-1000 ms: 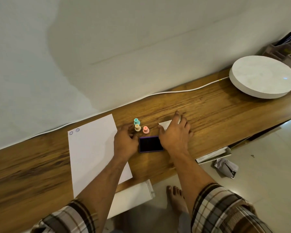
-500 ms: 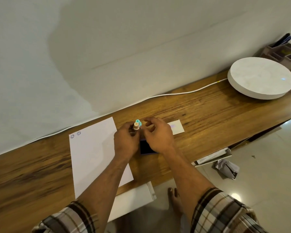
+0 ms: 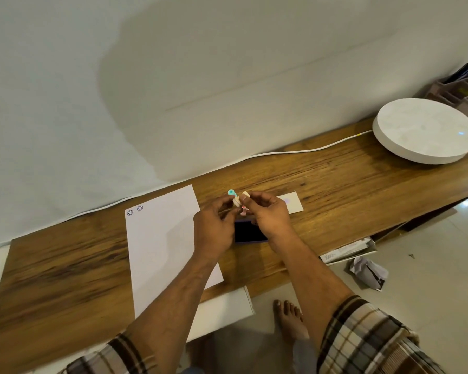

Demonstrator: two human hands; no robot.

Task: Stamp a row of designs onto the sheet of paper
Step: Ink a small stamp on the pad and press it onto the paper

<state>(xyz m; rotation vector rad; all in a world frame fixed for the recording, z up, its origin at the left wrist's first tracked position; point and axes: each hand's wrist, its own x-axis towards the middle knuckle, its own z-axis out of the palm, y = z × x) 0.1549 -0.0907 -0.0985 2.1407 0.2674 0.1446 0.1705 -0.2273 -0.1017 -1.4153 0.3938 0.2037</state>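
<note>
Left hand: your left hand point(image 3: 214, 230) sits at 9 o'clock of the ink pad, fingers curled narrow around the small cream stamp point(image 3: 237, 201); the grip looks like a pinch, though the thumb side is hidden.
Right hand: your right hand point(image 3: 268, 215) meets it from 3 o'clock, fingertips point(image 3: 247, 197) closed on the top end of that same stamp, as if pulling off a cap or turning it.
Other stamps: a teal stamp point(image 3: 231, 193) shows at 11 o'clock of the cream one, and a pink one point(image 3: 243, 209) peeks out just below your fingers; you cannot tell whether either is touched.
Ink pad: the dark ink pad point(image 3: 249, 231) lies open on the wooden table point(image 3: 335, 190), right beneath both wrists.
Sheet of paper: the sheet of paper point(image 3: 160, 238) lies at 9 o'clock of your hands, with two smiley prints point(image 3: 134, 210) at its far left corner; I judge the row barely begun.
Risk, smudge: your left forearm crosses the sheet's near corner, so a shift of the arm could drag the sheet askew and bend the row.
Risk, ink: a wrist dipping onto the open pad would carry ink to the sheet.
Risk, spill: working so close could topple the neighbouring stamps.
</note>
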